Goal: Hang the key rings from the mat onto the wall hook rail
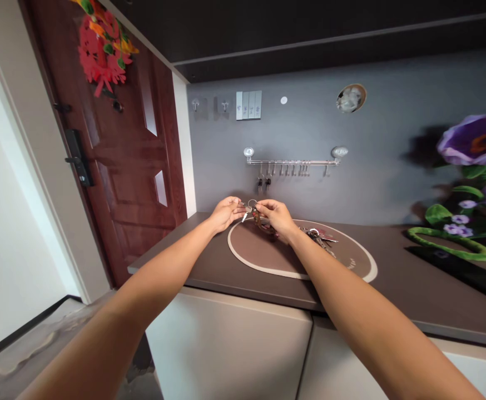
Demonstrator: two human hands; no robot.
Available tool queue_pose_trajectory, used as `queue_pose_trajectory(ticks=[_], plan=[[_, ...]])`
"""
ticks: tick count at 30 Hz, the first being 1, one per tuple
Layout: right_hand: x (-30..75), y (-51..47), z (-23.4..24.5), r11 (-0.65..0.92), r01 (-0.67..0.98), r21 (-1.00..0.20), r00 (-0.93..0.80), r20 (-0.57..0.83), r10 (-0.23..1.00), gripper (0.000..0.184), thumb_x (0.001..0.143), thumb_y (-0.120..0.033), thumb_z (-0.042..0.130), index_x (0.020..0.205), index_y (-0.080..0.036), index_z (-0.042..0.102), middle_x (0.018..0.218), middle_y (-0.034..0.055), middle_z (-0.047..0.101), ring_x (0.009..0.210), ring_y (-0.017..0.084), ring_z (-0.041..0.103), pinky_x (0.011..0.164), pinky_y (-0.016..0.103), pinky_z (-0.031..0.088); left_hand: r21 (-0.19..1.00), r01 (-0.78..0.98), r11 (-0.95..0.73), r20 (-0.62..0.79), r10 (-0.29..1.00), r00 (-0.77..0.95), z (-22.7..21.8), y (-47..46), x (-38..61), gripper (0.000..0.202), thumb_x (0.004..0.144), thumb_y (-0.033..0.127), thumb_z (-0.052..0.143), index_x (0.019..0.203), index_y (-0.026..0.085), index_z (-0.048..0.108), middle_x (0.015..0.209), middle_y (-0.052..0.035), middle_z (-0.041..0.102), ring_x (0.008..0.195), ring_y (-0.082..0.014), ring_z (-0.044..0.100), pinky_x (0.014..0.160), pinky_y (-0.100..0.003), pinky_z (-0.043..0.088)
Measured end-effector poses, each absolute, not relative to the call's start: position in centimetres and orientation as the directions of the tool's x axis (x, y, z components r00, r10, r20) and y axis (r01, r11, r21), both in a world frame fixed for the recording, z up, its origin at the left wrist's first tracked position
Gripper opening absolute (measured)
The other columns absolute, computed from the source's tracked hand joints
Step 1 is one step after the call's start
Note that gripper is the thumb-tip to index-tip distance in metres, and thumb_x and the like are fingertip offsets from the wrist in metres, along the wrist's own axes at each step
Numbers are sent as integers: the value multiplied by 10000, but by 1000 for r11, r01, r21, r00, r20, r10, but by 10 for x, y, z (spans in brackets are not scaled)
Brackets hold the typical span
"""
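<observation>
My left hand (227,213) and my right hand (277,215) meet above the oval brown mat (243,256) with a pale rim. Between them hangs a bunch of keys (246,213) on a metal ring; the fingers of both hands are pinched on it. A brown charm or strap (261,223) dangles from the bunch below my right fingers, its kind too small to tell. To the right, partly behind my right forearm, a pile of other keys (318,239) lies on the mat with a reddish card-like piece beside it.
Behind the hands a clear hook rail (293,163) is fixed to the grey wall, with two black-headed keys (264,183) hanging at its left. Purple artificial flowers (472,144) and a long black object (455,272) occupy the counter's right. A dark red door (130,144) stands left; a shelf overhangs.
</observation>
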State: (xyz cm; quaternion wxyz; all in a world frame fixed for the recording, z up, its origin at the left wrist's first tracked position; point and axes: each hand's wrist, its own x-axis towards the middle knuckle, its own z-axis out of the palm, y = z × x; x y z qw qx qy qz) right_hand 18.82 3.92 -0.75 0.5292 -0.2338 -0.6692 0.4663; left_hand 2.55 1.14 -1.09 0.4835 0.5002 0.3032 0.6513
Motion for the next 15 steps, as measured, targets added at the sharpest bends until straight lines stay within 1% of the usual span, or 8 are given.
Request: queue_pose_trajectory(ticks=[3, 5, 7, 11, 15], plan=[[190, 43, -7, 459, -202, -865, -299, 501, 812, 225, 599, -331, 660, 730, -153, 622, 701, 10, 631, 643, 106, 554, 657, 257, 435, 885, -317, -340, 363, 932, 15, -13, 12, 27, 82, 837, 197, 465, 785, 137, 444, 732, -32, 583, 712, -115, 616, 722, -299, 491], [191, 44, -6, 461, -208, -863, -265, 503, 823, 228, 596, -331, 663, 735, -153, 629, 706, 7, 632, 647, 101, 551, 667, 253, 428, 898, -285, -336, 364, 930, 50, -15, 12, 28, 90, 827, 213, 485, 804, 133, 453, 766, -48, 596, 740, -120, 614, 748, -312, 486], [192, 43, -4, 459, -218, -861, -234, 502, 832, 225, 591, -325, 666, 733, -154, 633, 701, 2, 630, 643, 95, 548, 670, 246, 420, 912, -237, -335, 363, 928, 84, -17, 12, 29, 113, 809, 229, 516, 825, 129, 466, 793, -53, 597, 761, -120, 608, 758, -311, 480], [194, 40, -1, 447, -248, -859, -213, 499, 840, 230, 577, -333, 674, 716, -157, 627, 665, -6, 625, 627, 95, 548, 672, 245, 415, 930, -118, -349, 363, 922, 137, -20, 11, 33, 174, 767, 261, 570, 838, 126, 487, 819, -36, 572, 774, -105, 584, 756, -287, 467], [195, 40, 0, 455, -243, -857, -214, 505, 836, 256, 575, -362, 673, 712, -152, 622, 649, -2, 623, 621, 101, 550, 677, 251, 418, 907, 52, -417, 405, 900, 159, -25, 12, 39, 234, 749, 319, 573, 869, 137, 488, 830, -32, 552, 795, -112, 563, 723, -264, 457]])
